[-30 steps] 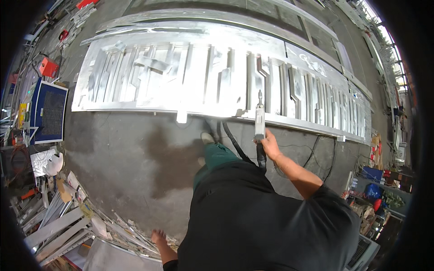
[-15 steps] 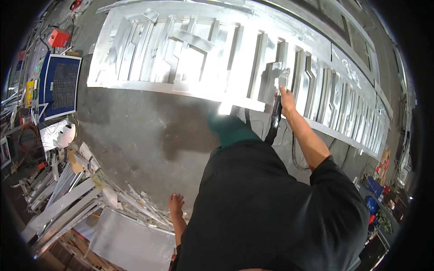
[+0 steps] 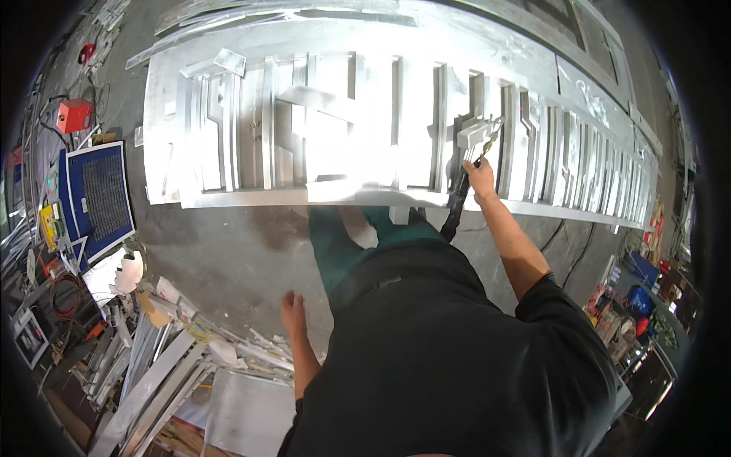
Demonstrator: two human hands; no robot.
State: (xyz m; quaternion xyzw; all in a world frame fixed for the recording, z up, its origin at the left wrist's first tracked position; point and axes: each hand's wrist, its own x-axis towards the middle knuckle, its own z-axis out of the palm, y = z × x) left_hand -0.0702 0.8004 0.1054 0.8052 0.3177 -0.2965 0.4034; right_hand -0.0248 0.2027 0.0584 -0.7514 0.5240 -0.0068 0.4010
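Observation:
My right hand grips a handheld welding gun with a grey boxy head, a thin nozzle and a thick black cable running down toward my body. The gun is over the slats of a long silvery metal frame, which lies across a bright metal table. Away from the table, at my left side, my left hand hangs low, holding nothing, its fingers loosely bent and a little blurred. A loose metal piece rests across the slats, and a small plate lies near the frame's far left corner.
A blue-framed machine with a dark grille stands on the left, with a red box beyond it. Metal offcuts and long strips are piled at the lower left, beside a sheet-metal panel. Cables hang below the table's right part.
My body has come closer to the table and the view has shifted. The welding gun stays in my right hand, its head turned toward the right. My left hand's fingers have drawn closer together.

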